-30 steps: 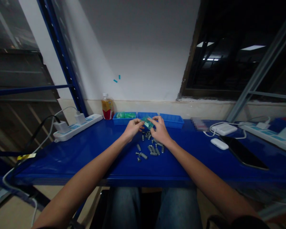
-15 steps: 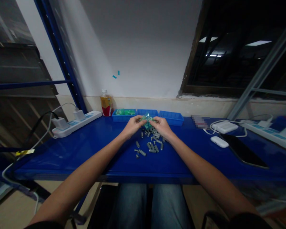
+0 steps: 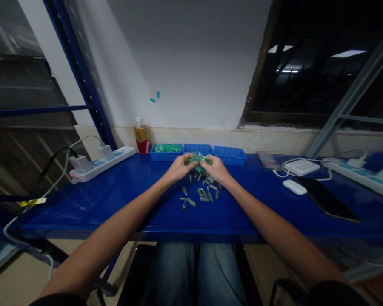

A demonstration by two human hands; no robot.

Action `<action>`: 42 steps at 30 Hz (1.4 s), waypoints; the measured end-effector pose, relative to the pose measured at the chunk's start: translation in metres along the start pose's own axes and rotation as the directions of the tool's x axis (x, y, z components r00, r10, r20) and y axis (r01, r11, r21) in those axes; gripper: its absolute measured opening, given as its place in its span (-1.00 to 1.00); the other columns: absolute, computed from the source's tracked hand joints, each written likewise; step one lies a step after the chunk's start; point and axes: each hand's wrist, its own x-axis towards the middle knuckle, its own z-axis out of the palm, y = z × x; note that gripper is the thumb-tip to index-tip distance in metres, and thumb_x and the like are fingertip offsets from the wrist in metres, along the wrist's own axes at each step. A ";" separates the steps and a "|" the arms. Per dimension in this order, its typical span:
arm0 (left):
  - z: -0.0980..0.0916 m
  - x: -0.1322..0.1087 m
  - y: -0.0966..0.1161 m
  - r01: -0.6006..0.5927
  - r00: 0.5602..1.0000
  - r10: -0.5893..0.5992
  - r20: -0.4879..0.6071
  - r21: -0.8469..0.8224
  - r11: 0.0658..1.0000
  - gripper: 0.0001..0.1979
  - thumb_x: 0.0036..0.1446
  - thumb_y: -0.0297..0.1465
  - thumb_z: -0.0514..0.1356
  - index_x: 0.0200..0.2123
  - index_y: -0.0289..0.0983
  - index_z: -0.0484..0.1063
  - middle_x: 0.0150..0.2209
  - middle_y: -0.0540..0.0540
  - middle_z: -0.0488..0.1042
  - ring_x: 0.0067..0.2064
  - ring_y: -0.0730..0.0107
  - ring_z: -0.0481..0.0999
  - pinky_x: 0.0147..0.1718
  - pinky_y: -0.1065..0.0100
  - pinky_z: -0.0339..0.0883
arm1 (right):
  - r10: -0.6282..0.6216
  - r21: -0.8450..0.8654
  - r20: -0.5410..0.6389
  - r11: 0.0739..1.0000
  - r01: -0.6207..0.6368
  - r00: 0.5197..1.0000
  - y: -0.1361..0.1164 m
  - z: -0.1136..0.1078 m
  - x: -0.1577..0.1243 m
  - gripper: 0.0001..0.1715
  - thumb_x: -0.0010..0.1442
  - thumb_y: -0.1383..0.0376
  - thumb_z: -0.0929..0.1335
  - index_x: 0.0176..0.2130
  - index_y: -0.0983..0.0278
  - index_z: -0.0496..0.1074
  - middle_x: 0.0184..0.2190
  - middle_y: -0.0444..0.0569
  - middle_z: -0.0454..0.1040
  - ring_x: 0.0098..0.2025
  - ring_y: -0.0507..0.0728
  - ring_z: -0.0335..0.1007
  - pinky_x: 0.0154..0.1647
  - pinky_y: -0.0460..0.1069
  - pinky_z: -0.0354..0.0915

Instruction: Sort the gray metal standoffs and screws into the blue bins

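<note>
My left hand (image 3: 178,168) and my right hand (image 3: 217,169) meet over the blue table (image 3: 121,199), both pinched on a small green plastic bag (image 3: 198,160) held between them. Just below the bag several small grey metal cylinders (image 3: 201,192) lie scattered on the table in front of my hands. Behind the hands stands a row of blue trays (image 3: 230,155); the leftmost tray (image 3: 166,148) holds green bags.
A drink bottle (image 3: 142,138) stands by the wall left of the trays. A white power strip (image 3: 98,164) with plugs lies at the left. At the right lie a white charger (image 3: 301,167), a white earbud case (image 3: 294,187), a dark phone (image 3: 328,200) and another power strip (image 3: 364,176).
The bag has been drawn in and bunched between both hands, and more cylinders lie under it than a second ago. The view has shifted slightly.
</note>
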 end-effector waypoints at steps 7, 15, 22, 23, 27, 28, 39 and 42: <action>-0.001 0.001 0.000 -0.026 0.997 0.022 -0.071 -0.057 0.998 -0.64 -0.08 -0.36 0.30 -0.19 -0.34 0.33 -0.23 -0.12 0.46 -0.22 0.33 0.45 -0.21 0.33 0.28 | -0.020 0.074 0.016 0.997 0.019 1.000 -0.005 -0.002 0.001 -0.76 -0.07 0.15 0.34 -0.44 0.29 0.33 -0.53 -0.16 0.37 -0.45 0.05 0.27 -0.40 -0.06 0.17; 0.000 -0.002 0.011 0.077 0.993 -0.088 -0.082 -0.126 0.989 -0.65 -0.14 -0.44 0.30 -0.22 -0.32 0.33 -0.33 -0.06 0.47 -0.30 0.40 0.45 -0.25 0.38 0.27 | -0.014 -0.004 0.064 1.000 0.014 0.998 -0.011 -0.005 0.000 -0.76 -0.04 0.15 0.33 -0.48 0.30 0.35 -0.56 -0.15 0.35 -0.49 0.03 0.23 -0.46 -0.08 0.12; 0.005 -0.002 0.010 0.030 0.996 -0.036 -0.081 -0.074 0.997 -0.72 -0.08 -0.47 0.23 -0.23 -0.33 0.34 -0.25 -0.10 0.48 -0.19 0.33 0.46 -0.16 0.34 0.28 | -0.085 -0.139 0.036 0.986 0.089 0.996 -0.011 -0.006 -0.002 -0.83 -0.02 0.22 0.29 -0.50 0.29 0.33 -0.59 -0.17 0.32 -0.51 0.03 0.22 -0.49 -0.08 0.09; 0.005 -0.002 0.010 0.026 0.996 -0.032 -0.077 -0.079 0.997 -0.71 -0.09 -0.50 0.22 -0.22 -0.33 0.34 -0.24 -0.10 0.48 -0.18 0.32 0.46 -0.15 0.33 0.28 | -0.090 -0.144 0.025 0.985 0.093 0.996 -0.011 -0.007 -0.002 -0.83 -0.02 0.22 0.29 -0.49 0.29 0.34 -0.58 -0.16 0.33 -0.51 0.04 0.23 -0.48 -0.08 0.10; 0.007 -0.001 0.010 0.025 0.996 -0.031 -0.082 -0.080 0.996 -0.69 -0.11 -0.55 0.18 -0.20 -0.33 0.35 -0.21 -0.11 0.49 -0.16 0.30 0.46 -0.12 0.32 0.27 | -0.102 -0.127 0.009 0.987 0.102 0.995 -0.007 -0.008 0.000 -0.83 -0.01 0.21 0.29 -0.47 0.29 0.34 -0.56 -0.15 0.35 -0.49 0.04 0.24 -0.46 -0.08 0.12; 0.008 -0.001 0.010 0.032 0.996 -0.039 -0.086 -0.076 0.997 -0.70 -0.10 -0.53 0.18 -0.20 -0.33 0.35 -0.21 -0.11 0.49 -0.15 0.30 0.46 -0.11 0.32 0.27 | -0.105 -0.124 0.004 0.987 0.105 0.994 -0.006 -0.008 0.000 -0.83 -0.01 0.21 0.29 -0.47 0.29 0.34 -0.56 -0.15 0.35 -0.49 0.04 0.24 -0.46 -0.08 0.12; 0.009 -0.005 0.020 0.040 0.995 -0.049 -0.085 -0.106 0.994 -0.85 -0.05 -0.43 0.22 -0.34 -0.32 0.38 -0.34 -0.05 0.44 -0.26 0.36 0.41 -0.21 0.37 0.25 | -0.196 -0.173 -0.006 0.966 0.192 0.981 -0.019 -0.011 -0.009 -0.93 0.05 0.31 0.30 -0.43 0.29 0.36 -0.50 -0.13 0.35 -0.44 0.05 0.25 -0.42 -0.08 0.15; 0.012 -0.006 0.021 0.090 0.989 -0.099 -0.113 -0.089 0.992 -0.84 -0.04 -0.41 0.22 -0.32 -0.30 0.41 -0.31 -0.05 0.45 -0.24 0.34 0.40 -0.21 0.37 0.25 | -0.327 -0.276 -0.041 0.912 0.304 0.944 -0.021 -0.022 -0.013 -0.95 0.07 0.36 0.30 -0.40 0.27 0.39 -0.46 -0.10 0.32 -0.37 0.07 0.26 -0.36 -0.06 0.18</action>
